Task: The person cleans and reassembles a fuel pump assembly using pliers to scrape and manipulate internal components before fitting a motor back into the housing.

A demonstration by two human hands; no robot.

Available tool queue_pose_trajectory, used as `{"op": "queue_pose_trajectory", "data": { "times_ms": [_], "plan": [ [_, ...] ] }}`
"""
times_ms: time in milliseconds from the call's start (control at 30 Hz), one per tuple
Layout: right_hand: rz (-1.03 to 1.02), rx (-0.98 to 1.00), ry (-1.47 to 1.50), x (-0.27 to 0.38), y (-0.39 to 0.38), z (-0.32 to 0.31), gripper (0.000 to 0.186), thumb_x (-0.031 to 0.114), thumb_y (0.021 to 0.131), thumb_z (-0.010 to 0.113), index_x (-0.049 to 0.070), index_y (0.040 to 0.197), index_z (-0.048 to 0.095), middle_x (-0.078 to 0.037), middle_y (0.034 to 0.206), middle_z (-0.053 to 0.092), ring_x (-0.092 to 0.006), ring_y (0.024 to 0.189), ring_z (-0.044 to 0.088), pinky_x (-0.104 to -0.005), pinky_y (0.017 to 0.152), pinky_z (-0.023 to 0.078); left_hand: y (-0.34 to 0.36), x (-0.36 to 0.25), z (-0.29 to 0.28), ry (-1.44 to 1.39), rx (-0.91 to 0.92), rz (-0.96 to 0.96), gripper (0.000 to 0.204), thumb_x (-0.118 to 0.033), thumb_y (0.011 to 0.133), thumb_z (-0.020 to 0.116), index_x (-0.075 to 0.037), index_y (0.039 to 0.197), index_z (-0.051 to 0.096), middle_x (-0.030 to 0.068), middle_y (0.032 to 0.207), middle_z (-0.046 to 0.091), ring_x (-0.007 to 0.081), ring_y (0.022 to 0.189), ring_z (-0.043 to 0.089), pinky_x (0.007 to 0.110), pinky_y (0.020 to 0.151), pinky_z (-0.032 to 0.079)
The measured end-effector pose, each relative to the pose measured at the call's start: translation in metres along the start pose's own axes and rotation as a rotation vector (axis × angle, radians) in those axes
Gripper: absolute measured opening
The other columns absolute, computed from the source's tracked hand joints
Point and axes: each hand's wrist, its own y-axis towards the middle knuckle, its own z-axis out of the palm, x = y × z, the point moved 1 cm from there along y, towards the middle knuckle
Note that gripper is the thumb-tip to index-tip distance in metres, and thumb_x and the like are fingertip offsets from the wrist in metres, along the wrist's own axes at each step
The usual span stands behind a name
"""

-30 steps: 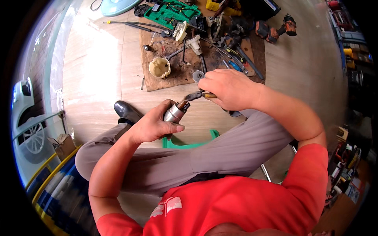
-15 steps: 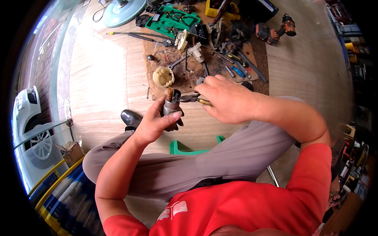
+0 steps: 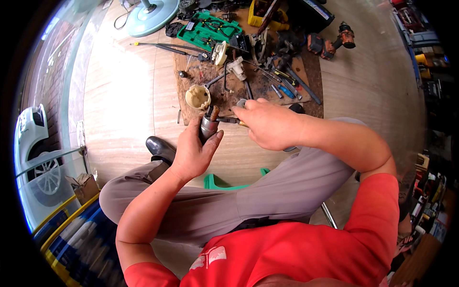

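Note:
My left hand (image 3: 195,153) grips a silver cylindrical part (image 3: 209,125) upright, with a rusty brown stem and a dark piece sticking out of its top. My right hand (image 3: 268,125) is closed on pliers (image 3: 228,120) with dark jaws and a yellow handle, held at the right side of that part. The pliers' jaws reach the part, but their grip on it is partly hidden. Just beyond my hands, a cream plastic cup (image 3: 197,97) sits on a stained board (image 3: 189,67) among loose tools and parts.
A green tool case (image 3: 205,28), yellow container (image 3: 267,16), black box (image 3: 308,14) and cordless drill (image 3: 330,43) lie beyond. A round light-blue base (image 3: 150,21) stands upper left, a green stool (image 3: 220,182) below my hands. Shelving is at right, a white car behind glass at left.
My left hand has raised the silver part and turned it from tilted to upright. The pliers have moved from its top down to its right side, with my right hand slightly lower.

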Motion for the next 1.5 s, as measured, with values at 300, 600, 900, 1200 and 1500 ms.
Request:
{"op": "queue_pose_trajectory", "data": {
  "times_ms": [300, 600, 900, 1200, 1500],
  "plan": [
    [0.042, 0.037, -0.092, 0.014, -0.002, -0.008, 0.058, 0.000, 0.083, 0.054, -0.004, 0.139, 0.041, -0.025, 0.102, 0.063, -0.0420, 0.098, 0.062, -0.0480, 0.086, 0.050, -0.005, -0.007, -0.004, 0.121, -0.072, 0.053, 0.049, -0.016, 0.086, 0.074, 0.001, 0.126, 0.052, 0.0199, 0.090, 0.067, 0.0356, 0.075, 0.066, 0.040, 0.069, 0.052],
    [0.097, -0.050, 0.057, 0.025, 0.003, 0.012, 0.055, -0.004, 0.079, 0.055, -0.007, 0.132, 0.042, -0.030, 0.099, 0.062, -0.0423, 0.095, 0.064, -0.0474, 0.082, 0.052, -0.006, 0.008, 0.002, 0.262, -0.203, 0.146, 0.054, -0.016, 0.085, 0.073, -0.003, 0.131, 0.049, 0.0212, 0.088, 0.065, 0.0428, 0.078, 0.063, 0.048, 0.067, 0.050],
    [0.136, -0.153, 0.099, 0.030, 0.024, 0.020, 0.025, -0.006, 0.078, 0.054, -0.008, 0.103, 0.053, -0.029, 0.088, 0.065, -0.0456, 0.086, 0.065, -0.0509, 0.075, 0.053, -0.001, 0.019, 0.004, 0.322, -0.259, 0.094, 0.033, -0.018, 0.085, 0.070, -0.001, 0.104, 0.049, 0.0251, 0.078, 0.061, 0.0484, 0.073, 0.059, 0.053, 0.063, 0.046],
    [0.141, -0.173, 0.177, 0.030, 0.043, 0.033, 0.023, -0.006, 0.078, 0.053, -0.007, 0.102, 0.055, -0.030, 0.086, 0.066, -0.0453, 0.086, 0.066, -0.0511, 0.074, 0.053, 0.004, 0.019, 0.001, 0.307, -0.269, -0.020, 0.039, -0.016, 0.085, 0.070, 0.004, 0.115, 0.052, 0.0270, 0.084, 0.065, 0.0480, 0.077, 0.062, 0.049, 0.068, 0.050],
    [0.118, -0.171, 0.214, 0.021, 0.040, 0.021, 0.031, 0.005, 0.086, 0.053, -0.007, 0.115, 0.056, -0.028, 0.094, 0.066, -0.0437, 0.094, 0.065, -0.0492, 0.084, 0.052, 0.014, 0.023, -0.016, -0.308, -0.030, -0.206, 0.038, -0.016, 0.090, 0.067, 0.002, 0.120, 0.051, 0.0057, 0.072, 0.058, 0.0158, 0.058, 0.054, 0.033, 0.058, 0.047]
  ]
}}
